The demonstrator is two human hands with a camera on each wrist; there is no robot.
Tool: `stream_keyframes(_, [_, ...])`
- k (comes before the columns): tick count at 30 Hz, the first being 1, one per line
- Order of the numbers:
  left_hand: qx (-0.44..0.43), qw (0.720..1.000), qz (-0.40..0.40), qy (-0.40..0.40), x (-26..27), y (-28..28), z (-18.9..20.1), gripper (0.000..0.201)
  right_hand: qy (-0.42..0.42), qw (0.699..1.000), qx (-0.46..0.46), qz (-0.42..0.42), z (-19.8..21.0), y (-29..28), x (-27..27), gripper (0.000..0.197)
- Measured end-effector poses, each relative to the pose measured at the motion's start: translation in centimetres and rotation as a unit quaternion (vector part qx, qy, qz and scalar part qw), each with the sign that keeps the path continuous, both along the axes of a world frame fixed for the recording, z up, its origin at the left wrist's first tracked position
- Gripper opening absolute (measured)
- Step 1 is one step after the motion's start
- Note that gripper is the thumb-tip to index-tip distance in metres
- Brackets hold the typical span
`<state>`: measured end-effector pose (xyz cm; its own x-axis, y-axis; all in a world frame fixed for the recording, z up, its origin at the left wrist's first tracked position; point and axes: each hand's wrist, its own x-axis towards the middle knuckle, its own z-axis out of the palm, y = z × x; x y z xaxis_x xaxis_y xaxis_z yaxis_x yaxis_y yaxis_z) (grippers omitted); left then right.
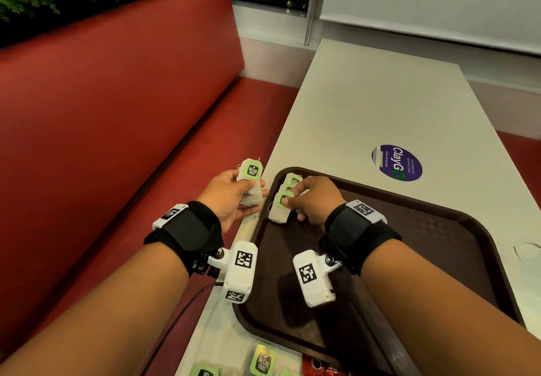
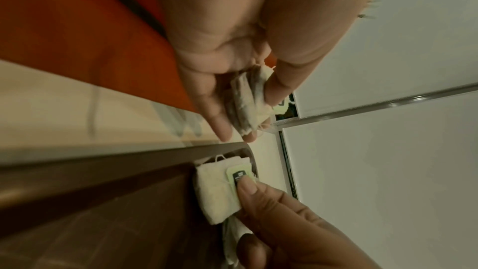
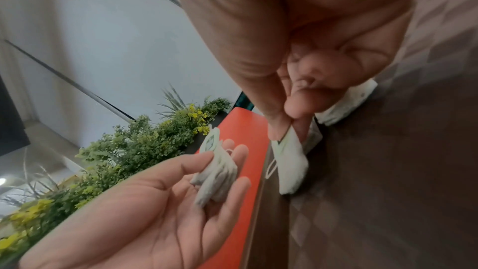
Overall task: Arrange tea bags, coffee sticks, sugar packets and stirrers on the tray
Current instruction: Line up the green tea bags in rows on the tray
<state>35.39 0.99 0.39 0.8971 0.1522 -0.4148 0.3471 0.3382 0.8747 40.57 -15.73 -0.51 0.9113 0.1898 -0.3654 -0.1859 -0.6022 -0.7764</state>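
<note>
Papery tea bags (image 1: 251,188), seemingly 2.

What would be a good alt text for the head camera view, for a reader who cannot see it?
The right hand pinches a tea bag at the far left corner of a brown tray, while the left hand holds more tea bags beside the tray, over a red bench.

Green-tagged white tea bags (image 1: 281,208) overlapping in the brown tray's (image 1: 439,246) far-left corner.
</note>
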Motion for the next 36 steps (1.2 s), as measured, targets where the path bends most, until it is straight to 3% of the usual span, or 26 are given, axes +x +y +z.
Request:
stream_keyframes(5, [0.006, 1.0, -0.013, -0.004, -0.1, -0.1, -0.4, 0.017, -0.068, 0.984, -0.152, 0.058, -0.4, 0.5, 0.6, 0.029])
stream_keyframes(8, [0.006, 1.0, -0.024, -0.01, -0.2, -0.4, -0.4, 0.014, -0.077, 0.981, -0.167, 0.054, -0.6, 0.5, 0.6, 0.032])
stream_keyframes(10, [0.006, 0.999, -0.037, -0.015, -0.3, -0.5, -0.3, 0.013, -0.115, 0.987, -0.112, 0.01, -0.3, 0.4, 0.4, 0.031])
stream_keyframes(12, [0.008, 0.998, -0.055, -0.016, -0.3, -0.8, -0.2, 0.015, -0.152, 0.988, 0.008, -0.037, 0.5, 0.5, 0.0, 0.032])
stream_keyframes(14, [0.018, 0.997, -0.074, -0.019, -0.4, -1.2, 0.0, 0.019, -0.136, 0.985, 0.102, -0.032, 1.5, 0.6, -0.2, 0.029])
stream_keyframes(18, [0.028, 0.994, -0.101, -0.041, -0.4, -2.2, 0.4, 0.013, -0.12, 0.979, 0.162, -0.006, 2.4, 0.2, -0.3, 0.012])
stream_keyframes(21, [-0.006, 0.996, -0.085, -0.035, -0.2, -2.3, 0.9, 0.005, -0.102, 0.967, 0.23, -0.049, 2.8, -0.4, -0.4, 0.011])
stream_keyframes(25, [-0.033, 0.997, -0.062, -0.027, -0.2, -1.9, 1.1, 0.011, -0.045, 0.943, 0.314, -0.105, 3.4, -1.9, -0.1, 0.009])
stream_keyframes(32, [0.033, 0.997, -0.062, -0.043, -0.7, -1.5, 0.6, 0.021, 0.065, 0.98, 0.18, -0.054, 2.0, -3.9, -0.9, 0.01])
stream_keyframes(36, [0.054, 0.996, -0.058, -0.051, -0.9, -1.8, 0.5, 0.026, 0.018, 0.999, 0.038, -0.023, 0.9, -3.9, -0.6, 0.01])
